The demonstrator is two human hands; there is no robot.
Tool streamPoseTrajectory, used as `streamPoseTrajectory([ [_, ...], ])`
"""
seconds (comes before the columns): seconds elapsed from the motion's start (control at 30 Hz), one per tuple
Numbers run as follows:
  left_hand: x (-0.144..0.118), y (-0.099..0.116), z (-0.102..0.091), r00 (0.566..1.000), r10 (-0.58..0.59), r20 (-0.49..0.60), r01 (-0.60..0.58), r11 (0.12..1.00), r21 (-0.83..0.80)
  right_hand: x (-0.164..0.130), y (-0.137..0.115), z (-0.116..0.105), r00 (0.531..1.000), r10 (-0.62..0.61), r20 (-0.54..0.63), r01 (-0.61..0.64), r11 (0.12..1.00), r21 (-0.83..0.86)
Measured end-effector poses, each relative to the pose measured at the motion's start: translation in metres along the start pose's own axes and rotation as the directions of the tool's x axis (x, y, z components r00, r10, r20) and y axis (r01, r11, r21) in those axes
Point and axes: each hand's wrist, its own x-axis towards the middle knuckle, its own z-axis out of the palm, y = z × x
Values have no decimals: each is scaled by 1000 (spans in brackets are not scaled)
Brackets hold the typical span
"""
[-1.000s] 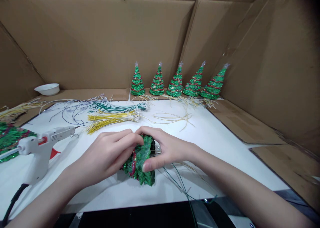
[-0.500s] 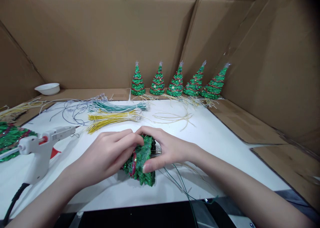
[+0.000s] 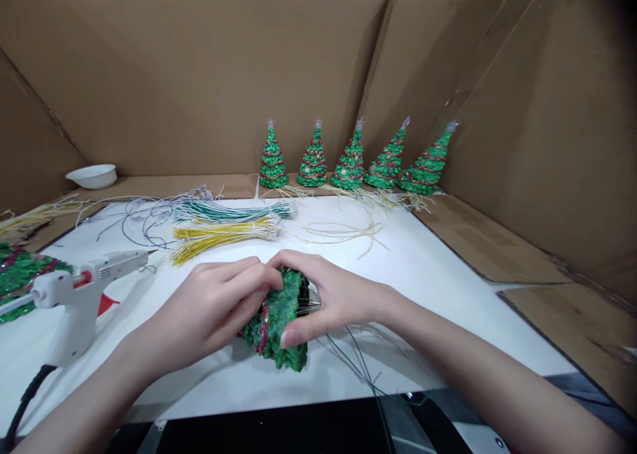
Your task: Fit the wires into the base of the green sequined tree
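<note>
A small glittery green Christmas tree ornament [image 3: 284, 321] with red garland lies on its side near the table's front edge, its open base facing right. My left hand [image 3: 219, 301] is wrapped over its upper part, which hides the tip. My right hand [image 3: 323, 298] grips the rim of the base, thumb on the near side and fingers behind the far side. Thin wires [image 3: 309, 301] show inside the hollow base under my right palm. Green and pale wires [image 3: 355, 361] trail out to the right and over the table edge.
A white glue gun [image 3: 79, 301] stands at the left by another green tree [image 3: 24, 275]. Yellow wires [image 3: 223, 235] and green wires [image 3: 233, 210] lie bundled behind my hands. Several finished trees [image 3: 348, 158] line the cardboard wall. A white bowl [image 3: 92, 176] sits back left.
Both hands keep their hold on the tree ornament with almost no movement. The whole view has shifted very slightly.
</note>
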Motion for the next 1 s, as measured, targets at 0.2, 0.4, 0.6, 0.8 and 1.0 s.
streamPoseTrajectory([
  [0.2, -1, 0, 0, 1000, -26, 14, 27, 999, -32, -1, -5, 0, 1000, 13, 5, -13, 999, -35],
  [0.4, -1, 1, 0, 999, -32, 14, 32, 999, -30, -2, -5, 1, 1000, 11, 2, -11, 998, -65],
  [0.6, 1, 3, -1, 1000, -26, 5, 26, 999, -25, -2, -5, 1, 1000, 17, 5, -17, 998, -59],
  [0.8, 0, 3, 0, 1000, -28, 6, 28, 999, -29, -4, -6, 1, 999, 37, -4, -37, 998, -55],
  [1.0, -1, 4, 1, 1000, -31, -3, 31, 999, -23, -5, -6, 1, 999, 34, -7, -34, 999, -39],
])
